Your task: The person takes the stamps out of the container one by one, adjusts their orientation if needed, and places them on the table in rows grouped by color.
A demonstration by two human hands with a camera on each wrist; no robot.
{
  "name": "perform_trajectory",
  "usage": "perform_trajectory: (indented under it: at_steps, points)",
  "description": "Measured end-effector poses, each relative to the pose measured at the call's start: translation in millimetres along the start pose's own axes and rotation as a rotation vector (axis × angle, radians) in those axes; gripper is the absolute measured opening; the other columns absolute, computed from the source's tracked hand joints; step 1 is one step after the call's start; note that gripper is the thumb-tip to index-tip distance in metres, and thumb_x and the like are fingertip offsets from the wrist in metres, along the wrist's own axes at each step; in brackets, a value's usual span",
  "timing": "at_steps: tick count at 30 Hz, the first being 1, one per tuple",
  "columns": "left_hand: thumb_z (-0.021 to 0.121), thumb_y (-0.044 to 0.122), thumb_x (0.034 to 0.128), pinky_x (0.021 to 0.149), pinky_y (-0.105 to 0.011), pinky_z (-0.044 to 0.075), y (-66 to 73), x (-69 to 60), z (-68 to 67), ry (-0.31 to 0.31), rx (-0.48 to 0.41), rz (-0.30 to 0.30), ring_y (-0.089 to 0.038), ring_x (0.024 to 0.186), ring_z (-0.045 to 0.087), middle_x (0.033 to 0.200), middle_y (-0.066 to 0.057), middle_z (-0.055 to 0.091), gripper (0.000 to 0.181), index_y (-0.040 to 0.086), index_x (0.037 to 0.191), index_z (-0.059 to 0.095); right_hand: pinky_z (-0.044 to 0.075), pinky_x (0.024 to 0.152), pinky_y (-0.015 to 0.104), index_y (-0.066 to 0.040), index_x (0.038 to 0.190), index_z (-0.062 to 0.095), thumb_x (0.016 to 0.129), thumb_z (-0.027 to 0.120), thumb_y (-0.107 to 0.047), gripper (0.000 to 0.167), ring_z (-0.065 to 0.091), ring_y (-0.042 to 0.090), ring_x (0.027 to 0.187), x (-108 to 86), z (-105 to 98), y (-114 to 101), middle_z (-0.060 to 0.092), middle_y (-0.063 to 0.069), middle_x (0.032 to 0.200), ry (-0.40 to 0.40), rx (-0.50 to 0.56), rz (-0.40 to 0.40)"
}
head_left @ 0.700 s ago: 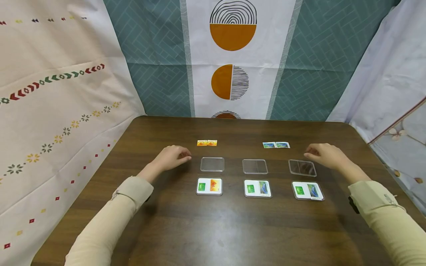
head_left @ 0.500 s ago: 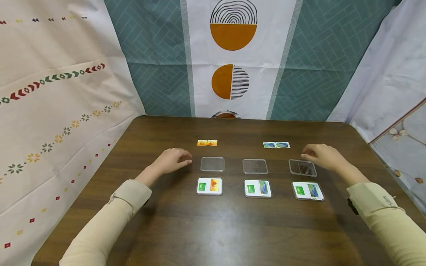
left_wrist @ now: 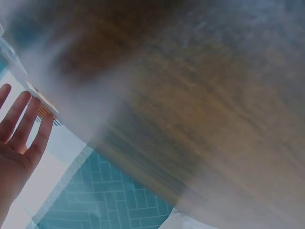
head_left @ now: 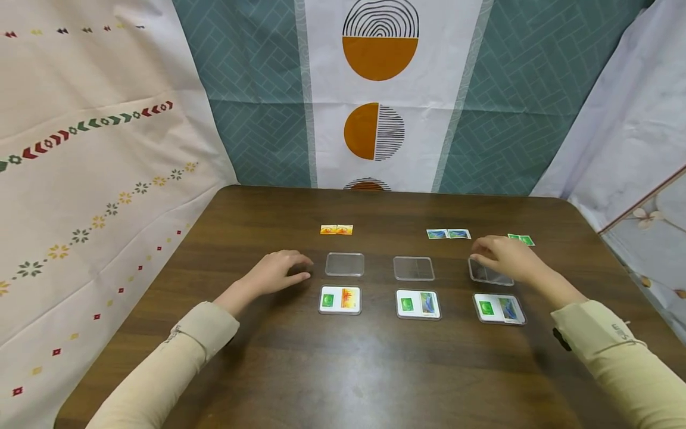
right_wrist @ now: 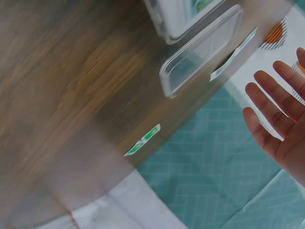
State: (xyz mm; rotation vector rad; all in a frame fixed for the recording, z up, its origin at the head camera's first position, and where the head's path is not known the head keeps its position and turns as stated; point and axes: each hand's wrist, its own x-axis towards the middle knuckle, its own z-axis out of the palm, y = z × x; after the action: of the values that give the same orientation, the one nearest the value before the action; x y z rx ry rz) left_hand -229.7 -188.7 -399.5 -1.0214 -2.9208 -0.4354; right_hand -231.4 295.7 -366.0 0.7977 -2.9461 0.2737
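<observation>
My left hand [head_left: 273,274] hovers to the left of a clear plastic lid [head_left: 345,264], holding nothing, its fingers loosely extended in the left wrist view. My right hand [head_left: 506,256] is over the far-left part of another clear lid [head_left: 490,276], covering some of it; whether it touches the lid cannot be told. Its fingers [right_wrist: 271,114] are spread and bare in the right wrist view. A third clear lid [head_left: 414,269] lies between them. Nearer me are three shallow cases, the left [head_left: 340,300], middle [head_left: 418,304] and right [head_left: 499,309], each with two small stamp-like pictures on white.
Along the far side lie pairs of small stamp-like pieces: orange [head_left: 336,229], blue-green [head_left: 448,234] and green [head_left: 521,239]. The brown wooden table [head_left: 354,375] ends at a teal and white curtain [head_left: 257,119].
My right hand has moved left, over the right lid, and the green pair behind it has come into view. The left hand has dropped slightly nearer me. Lids and cases stay put.
</observation>
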Motion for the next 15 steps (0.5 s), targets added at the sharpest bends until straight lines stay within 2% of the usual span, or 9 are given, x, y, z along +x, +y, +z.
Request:
perform_trajectory:
  at_steps: [7, 15]
  points:
    - [0.065, 0.042, 0.0856, 0.091, -0.045, 0.048, 7.3, -8.5, 7.0, -0.041, -0.022, -0.003, -0.025, 0.107, 0.061, 0.115, -0.005, 0.065, 0.043, 0.013, 0.118, 0.064, 0.052, 0.073, 0.045, -0.006, 0.094, 0.069, 0.088, 0.065, -0.019, 0.015, 0.067, 0.027, 0.085, 3.0, 4.2, -21.5, 0.07, 0.008, 0.091, 0.007, 0.013, -0.023]
    - [0.069, 0.052, 0.0789, 0.088, -0.044, 0.049, 18.3, -17.0, 11.3, -0.036, 0.056, 0.001, -0.025, 0.107, 0.06, 0.116, -0.004, 0.064, 0.054, 0.015, 0.118, 0.064, 0.05, 0.07, 0.042, -0.006, 0.097, 0.068, 0.088, 0.065, -0.019, 0.016, 0.064, 0.022, 0.082, 5.0, 9.3, -42.5, 0.069, 0.006, 0.092, 0.029, 0.064, -0.047]
